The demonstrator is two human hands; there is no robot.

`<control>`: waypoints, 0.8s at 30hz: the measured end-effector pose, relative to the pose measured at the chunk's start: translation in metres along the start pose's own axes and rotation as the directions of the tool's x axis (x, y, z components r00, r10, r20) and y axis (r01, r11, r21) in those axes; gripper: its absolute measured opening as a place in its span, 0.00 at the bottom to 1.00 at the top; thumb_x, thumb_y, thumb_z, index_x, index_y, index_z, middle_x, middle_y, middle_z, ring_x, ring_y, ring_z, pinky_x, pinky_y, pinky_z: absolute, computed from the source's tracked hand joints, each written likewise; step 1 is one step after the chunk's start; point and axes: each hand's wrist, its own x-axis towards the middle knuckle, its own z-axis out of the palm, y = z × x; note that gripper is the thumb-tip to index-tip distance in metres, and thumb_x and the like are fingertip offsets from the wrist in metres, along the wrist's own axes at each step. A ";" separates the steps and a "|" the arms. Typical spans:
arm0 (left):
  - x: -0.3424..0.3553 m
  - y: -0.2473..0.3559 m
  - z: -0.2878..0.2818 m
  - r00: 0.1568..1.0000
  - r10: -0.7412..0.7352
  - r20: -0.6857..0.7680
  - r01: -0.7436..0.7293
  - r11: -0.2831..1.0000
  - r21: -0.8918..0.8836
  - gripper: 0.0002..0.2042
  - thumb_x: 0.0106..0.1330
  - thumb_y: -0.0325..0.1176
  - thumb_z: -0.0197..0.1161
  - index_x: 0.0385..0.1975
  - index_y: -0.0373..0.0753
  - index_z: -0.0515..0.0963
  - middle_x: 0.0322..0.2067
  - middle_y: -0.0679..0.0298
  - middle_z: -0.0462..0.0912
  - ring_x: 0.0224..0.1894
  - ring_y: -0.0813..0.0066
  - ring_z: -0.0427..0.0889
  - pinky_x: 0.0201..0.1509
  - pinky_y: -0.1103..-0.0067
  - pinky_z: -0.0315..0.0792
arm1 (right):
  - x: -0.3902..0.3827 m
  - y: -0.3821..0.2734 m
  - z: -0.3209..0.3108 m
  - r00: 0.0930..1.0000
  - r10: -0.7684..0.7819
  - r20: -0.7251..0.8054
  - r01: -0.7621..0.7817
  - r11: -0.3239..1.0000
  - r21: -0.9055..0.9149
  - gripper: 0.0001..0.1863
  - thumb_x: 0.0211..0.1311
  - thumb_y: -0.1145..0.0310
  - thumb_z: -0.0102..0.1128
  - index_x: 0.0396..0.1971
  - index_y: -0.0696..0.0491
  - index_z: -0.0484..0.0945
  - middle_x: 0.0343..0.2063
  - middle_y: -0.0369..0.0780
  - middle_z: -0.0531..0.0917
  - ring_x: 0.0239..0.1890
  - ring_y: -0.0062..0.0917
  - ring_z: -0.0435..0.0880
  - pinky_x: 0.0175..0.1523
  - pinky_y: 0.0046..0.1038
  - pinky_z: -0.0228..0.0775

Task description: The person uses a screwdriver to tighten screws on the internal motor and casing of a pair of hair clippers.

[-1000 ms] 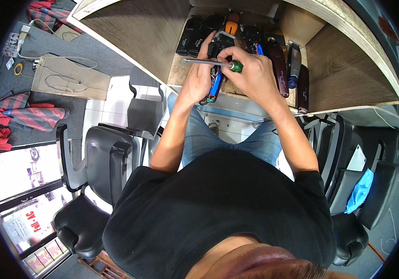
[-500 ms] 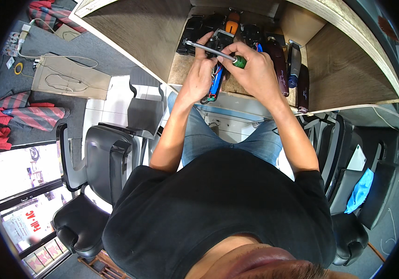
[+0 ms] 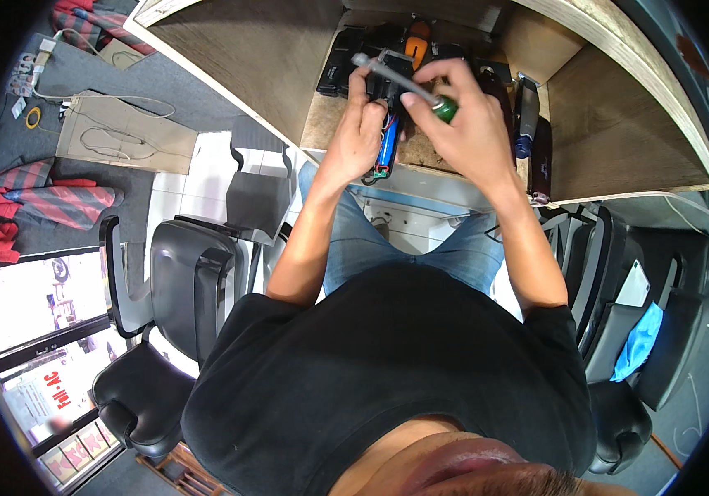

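Observation:
My left hand (image 3: 354,140) is closed around an opened-up hair clipper (image 3: 387,147). Its blue battery, thin wires and a bit of green circuit board lie bare, and the black upper end is partly covered by my fingers. A screwdriver with a green handle (image 3: 445,109) is in the fingers of my right hand (image 3: 480,132). Its metal shaft points to the upper left across the clipper's upper end, above my left fingertips. Shaft and right fingers are slightly smeared by motion.
Inside the wooden cabinet (image 3: 243,70), an orange-and-black clipper (image 3: 415,51) and several dark clippers lie behind my hands. At the right stand a dark clipper with a blue end (image 3: 525,116) and a maroon one (image 3: 540,161). Black chairs (image 3: 193,281) flank me.
My right hand has shifted right with the screwdriver, its fingers more raised and spread. The shaft tip has moved right and up. My left hand and the clipper have barely moved.

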 end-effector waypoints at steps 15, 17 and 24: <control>0.003 0.002 0.004 0.999 0.004 0.049 -0.005 1.000 0.028 0.30 0.78 0.29 0.36 0.80 0.43 0.48 0.52 0.48 0.85 0.29 0.71 0.83 0.24 0.76 0.82 | -0.062 -0.008 -0.084 0.994 -0.016 0.106 0.029 0.992 -0.125 0.18 0.60 0.78 0.65 0.51 0.54 0.86 0.42 0.42 0.90 0.34 0.35 0.91 0.39 0.32 0.81; 0.003 0.002 0.004 0.998 -0.007 0.059 0.005 1.000 0.023 0.30 0.78 0.29 0.35 0.80 0.43 0.48 0.52 0.48 0.85 0.30 0.71 0.83 0.25 0.76 0.82 | -0.063 -0.006 -0.084 0.992 -0.053 0.115 0.073 0.982 -0.173 0.18 0.59 0.78 0.65 0.51 0.53 0.86 0.42 0.42 0.90 0.33 0.35 0.91 0.39 0.33 0.81; 0.003 0.006 0.004 0.996 -0.037 0.085 0.033 0.998 0.047 0.30 0.78 0.29 0.36 0.81 0.42 0.48 0.53 0.48 0.85 0.31 0.71 0.83 0.27 0.76 0.83 | -0.061 -0.007 -0.083 0.993 -0.031 0.114 0.054 0.977 -0.206 0.19 0.58 0.77 0.66 0.51 0.51 0.87 0.41 0.41 0.90 0.31 0.36 0.90 0.39 0.33 0.81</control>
